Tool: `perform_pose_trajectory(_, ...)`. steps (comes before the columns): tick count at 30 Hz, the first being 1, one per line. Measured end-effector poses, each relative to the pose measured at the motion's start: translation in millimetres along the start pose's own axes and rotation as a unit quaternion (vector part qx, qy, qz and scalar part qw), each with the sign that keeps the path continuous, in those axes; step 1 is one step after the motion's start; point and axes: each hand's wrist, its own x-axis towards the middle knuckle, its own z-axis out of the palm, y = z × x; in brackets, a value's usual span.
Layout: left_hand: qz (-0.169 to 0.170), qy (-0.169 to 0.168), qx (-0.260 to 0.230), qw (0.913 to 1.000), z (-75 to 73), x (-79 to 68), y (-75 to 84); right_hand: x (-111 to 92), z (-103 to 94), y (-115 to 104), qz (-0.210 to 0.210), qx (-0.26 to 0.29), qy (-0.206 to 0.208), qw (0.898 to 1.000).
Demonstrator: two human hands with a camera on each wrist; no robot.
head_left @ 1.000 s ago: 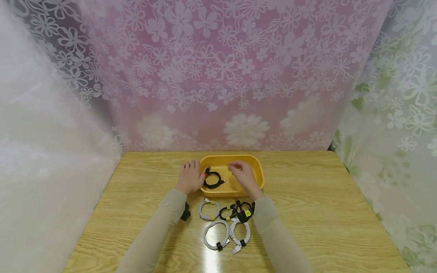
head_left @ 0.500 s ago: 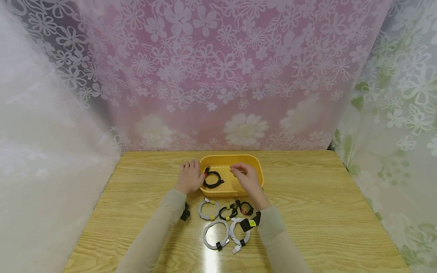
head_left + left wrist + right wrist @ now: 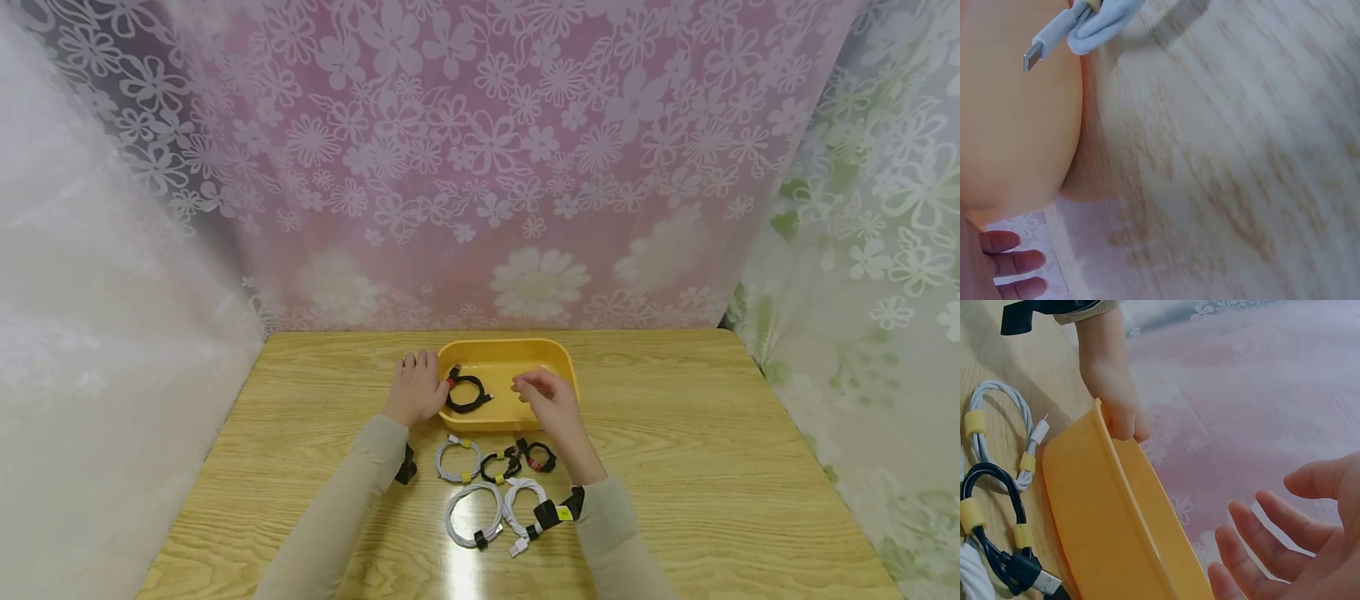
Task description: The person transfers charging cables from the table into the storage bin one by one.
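1. Head view: right hand [image 3: 551,400] eased back over the yellow tray [image 3: 498,425], grip apart, empty.
2. Black cable [image 3: 468,407] stayed inside, left end; its placement looked finished.
3. Left hand [image 3: 415,387] held the tray's left rim.

No text can be read; any mark on the small yellow label [image 3: 564,513] is too tiny.

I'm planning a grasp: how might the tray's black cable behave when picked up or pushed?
The black cable will probably flex but hold its loop: a red tie binds it. Looking thin, it's likely light. Lying flat, it should slide, not roll.
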Motion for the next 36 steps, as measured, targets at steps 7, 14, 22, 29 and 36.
perform_pose_trajectory(7,-0.002,-0.010,0.008,0.9999,2.9,1.2,-2.5,-9,-6.7,10,0.024,0.029,-0.011,0.999)
perform_pose_trajectory(14,0.000,0.002,0.005,1.0000,-0.8,-1.4,-0.7,-20,-9.8,22,0.021,0.045,-0.006,0.999)
perform_pose_trajectory(22,-0.001,-0.006,0.018,0.9998,-0.8,-1.4,-0.4,-38,-14.3,38,0.052,0.061,-0.011,0.997)
perform_pose_trajectory(29,0.000,-0.010,0.029,0.9995,0.3,-0.1,-1.8,-55,-15.2,48,0.076,0.051,-0.006,0.996)
perform_pose_trajectory(36,0.000,-0.017,0.026,0.9995,2.4,0.8,-2.4,-68,-17.2,58,0.095,0.050,0.005,0.994)
